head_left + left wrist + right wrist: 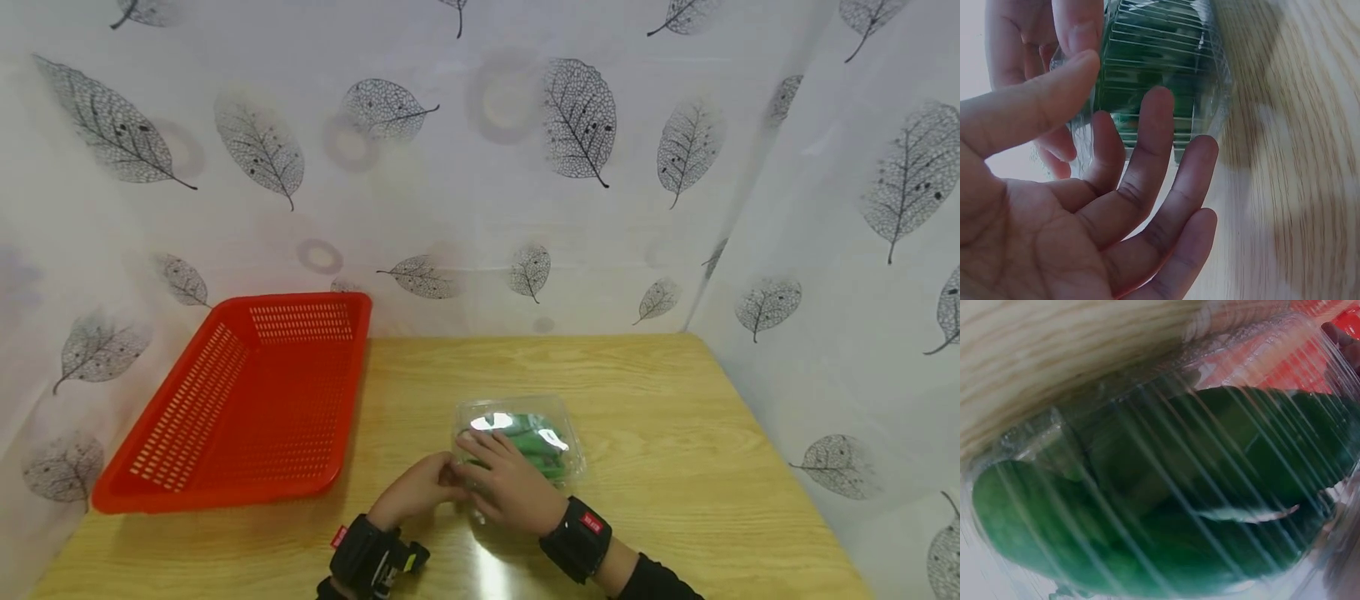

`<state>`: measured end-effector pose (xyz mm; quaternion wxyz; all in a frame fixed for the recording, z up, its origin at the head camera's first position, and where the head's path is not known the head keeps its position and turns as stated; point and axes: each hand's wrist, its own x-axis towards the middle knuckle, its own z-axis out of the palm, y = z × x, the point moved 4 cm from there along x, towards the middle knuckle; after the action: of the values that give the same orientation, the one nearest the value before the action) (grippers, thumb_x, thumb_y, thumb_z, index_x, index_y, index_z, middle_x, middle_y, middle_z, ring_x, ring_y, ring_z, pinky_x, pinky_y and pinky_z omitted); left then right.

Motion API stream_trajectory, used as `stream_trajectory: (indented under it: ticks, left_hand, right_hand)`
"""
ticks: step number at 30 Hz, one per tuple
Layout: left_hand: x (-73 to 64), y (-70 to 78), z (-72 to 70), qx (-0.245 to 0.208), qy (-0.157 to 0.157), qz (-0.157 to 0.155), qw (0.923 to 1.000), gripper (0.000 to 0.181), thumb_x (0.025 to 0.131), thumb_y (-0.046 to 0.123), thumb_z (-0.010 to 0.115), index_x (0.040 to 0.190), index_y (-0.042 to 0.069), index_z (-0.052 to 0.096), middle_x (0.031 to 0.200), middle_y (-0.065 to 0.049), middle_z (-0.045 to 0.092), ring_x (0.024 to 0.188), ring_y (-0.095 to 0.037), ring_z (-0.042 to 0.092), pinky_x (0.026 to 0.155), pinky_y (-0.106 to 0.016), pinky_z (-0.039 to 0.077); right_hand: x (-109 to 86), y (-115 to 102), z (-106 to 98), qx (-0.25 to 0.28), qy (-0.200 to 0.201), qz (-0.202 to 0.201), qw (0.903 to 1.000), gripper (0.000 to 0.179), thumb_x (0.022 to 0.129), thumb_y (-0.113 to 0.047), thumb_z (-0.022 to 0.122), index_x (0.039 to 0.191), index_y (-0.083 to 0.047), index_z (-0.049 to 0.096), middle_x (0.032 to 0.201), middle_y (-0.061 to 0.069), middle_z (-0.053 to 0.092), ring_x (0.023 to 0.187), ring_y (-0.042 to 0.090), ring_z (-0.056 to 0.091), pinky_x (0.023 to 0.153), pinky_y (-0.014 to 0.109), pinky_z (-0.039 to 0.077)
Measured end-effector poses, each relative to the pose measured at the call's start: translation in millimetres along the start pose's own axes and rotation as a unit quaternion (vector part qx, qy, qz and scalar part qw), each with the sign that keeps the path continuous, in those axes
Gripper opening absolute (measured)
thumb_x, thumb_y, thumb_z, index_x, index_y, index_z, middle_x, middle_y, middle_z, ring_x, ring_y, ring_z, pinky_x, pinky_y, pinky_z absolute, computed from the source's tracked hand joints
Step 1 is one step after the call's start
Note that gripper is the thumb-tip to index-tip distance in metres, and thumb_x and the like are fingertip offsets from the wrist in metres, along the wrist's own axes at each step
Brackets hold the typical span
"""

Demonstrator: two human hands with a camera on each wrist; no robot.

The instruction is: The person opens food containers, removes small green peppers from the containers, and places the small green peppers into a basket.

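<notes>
Box: a clear, ribbed, shallow plastic box point(553, 407) on the wood-grained, yellowish table point(660, 417), right of the red, slatted plastic basket point(353, 392) and apart from it.
Contents: long, smooth, green vegetables point(536, 446), rounded at the ends, seen through the plastic; kind uncertain.
Left hand: at the box's near left corner, fingers loosely bent, thumb by the rim; whether it pinches the plastic, cannot tell.
Right hand: point(517, 492) fingers extended across the top of the box, laid on rather than clenched.
Weight: probably light to moderate, nearly all of it vegetable.
Stiffness: thin walls likely flex and crackle; ribs should stiffen the flat faces; vegetables look firm.
Slip: glossy plastic, probably slick under dry fingers.
Fragility: hard squeezing could dent or crack the shell.
Best hold: low on two opposite sides, or by the rim for the top.
Texture: glare on the plastic; the table shows streaked grain; the basket is moulded with narrow slots.
</notes>
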<state>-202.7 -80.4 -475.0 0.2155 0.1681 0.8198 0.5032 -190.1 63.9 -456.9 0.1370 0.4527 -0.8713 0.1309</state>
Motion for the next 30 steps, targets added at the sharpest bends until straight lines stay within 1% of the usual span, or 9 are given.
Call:
stream_trajectory:
  ticks: [2, 6, 11, 15, 19, 24, 27, 30]
  left_hand:
    - [0.4, -0.3, 1.2, -0.007, -0.003, 0.000, 1.0000, 0.029, 0.082, 0.016, 0.071, 0.101, -0.002, 0.058, 0.090, -0.006, 0.064, 0.081, -0.013, 0.056, 0.068, -0.026, 0.046]
    - [0.8, 0.2, 3.3, -0.007, -0.011, 0.000, 0.9999, 0.028, 0.084, 0.015, 0.068, 0.104, -0.002, 0.057, 0.091, -0.007, 0.063, 0.082, -0.014, 0.055, 0.069, -0.027, 0.044]
    - [1.6, 2.4, 5.9, 0.005, -0.019, -0.002, 0.9998, 0.027, 0.087, 0.013, 0.063, 0.109, -0.002, 0.055, 0.090, -0.005, 0.060, 0.081, -0.015, 0.052, 0.068, -0.027, 0.041]
    - [1.0, 3.8, 7.5, 0.009, -0.023, -0.007, 0.9997, 0.027, 0.089, 0.013, 0.061, 0.112, 0.000, 0.055, 0.087, -0.004, 0.057, 0.078, -0.015, 0.049, 0.065, -0.027, 0.038]
    - [-0.5, 3.4, 8.6, 0.017, -0.018, -0.007, 0.9997, 0.025, 0.089, 0.014, 0.060, 0.111, 0.001, 0.056, 0.084, -0.004, 0.056, 0.076, -0.015, 0.048, 0.063, -0.026, 0.037]
    - [-0.5, 0.1, 10.7, 0.039, -0.013, -0.011, 0.9991, 0.021, 0.091, 0.017, 0.059, 0.108, 0.004, 0.056, 0.084, -0.003, 0.057, 0.073, -0.015, 0.048, 0.060, -0.026, 0.037]
    - [-0.4, -1.3, 10.4, 0.038, -0.015, -0.017, 0.9990, 0.019, 0.091, 0.017, 0.059, 0.105, 0.004, 0.057, 0.084, -0.003, 0.057, 0.073, -0.015, 0.048, 0.060, -0.027, 0.037]
    - [-0.5, -1.2, 9.9, 0.024, -0.021, -0.022, 0.9992, 0.020, 0.091, 0.014, 0.058, 0.107, 0.002, 0.058, 0.086, -0.004, 0.059, 0.073, -0.015, 0.048, 0.060, -0.027, 0.037]
  right_hand:
    - [-0.1, 0, -1, 0.007, -0.007, 0.002, 1.0000, 0.040, 0.083, -0.026, 0.070, 0.122, -0.018, 0.062, 0.142, 0.012, 0.047, 0.134, 0.032, 0.040, 0.102, 0.054, 0.039]
    - [0.8, 0, -4, 0.015, -0.011, 0.003, 0.9998, 0.037, 0.083, -0.023, 0.070, 0.119, -0.017, 0.064, 0.142, 0.012, 0.047, 0.134, 0.033, 0.040, 0.102, 0.054, 0.039]
    - [2.2, -1, -6, -0.007, -0.001, -0.006, 1.0000, 0.037, 0.082, -0.022, 0.071, 0.118, -0.017, 0.064, 0.140, 0.012, 0.049, 0.132, 0.033, 0.043, 0.102, 0.053, 0.040]
    - [2.5, -2, -5, -0.018, 0.002, -0.011, 0.9998, 0.037, 0.082, -0.022, 0.071, 0.118, -0.017, 0.064, 0.138, 0.010, 0.051, 0.131, 0.032, 0.044, 0.102, 0.051, 0.041]
    - [2.4, -2, -5, -0.022, 0.005, -0.017, 0.9996, 0.037, 0.081, -0.021, 0.072, 0.117, -0.017, 0.064, 0.138, 0.010, 0.052, 0.130, 0.032, 0.045, 0.102, 0.051, 0.041]
    - [2.0, -2, -4, -0.030, 0.008, -0.030, 0.9991, 0.037, 0.080, -0.024, 0.073, 0.116, -0.018, 0.065, 0.138, 0.010, 0.052, 0.130, 0.033, 0.045, 0.101, 0.051, 0.042]
    - [1.3, -1, -5, -0.024, 0.011, -0.038, 0.9989, 0.036, 0.080, -0.025, 0.074, 0.115, -0.018, 0.066, 0.137, 0.010, 0.052, 0.130, 0.034, 0.044, 0.101, 0.052, 0.041]
    - [0.3, 1, -5, -0.011, 0.019, -0.048, 0.9986, 0.038, 0.079, -0.025, 0.075, 0.115, -0.017, 0.065, 0.136, 0.010, 0.053, 0.129, 0.034, 0.045, 0.101, 0.053, 0.041]
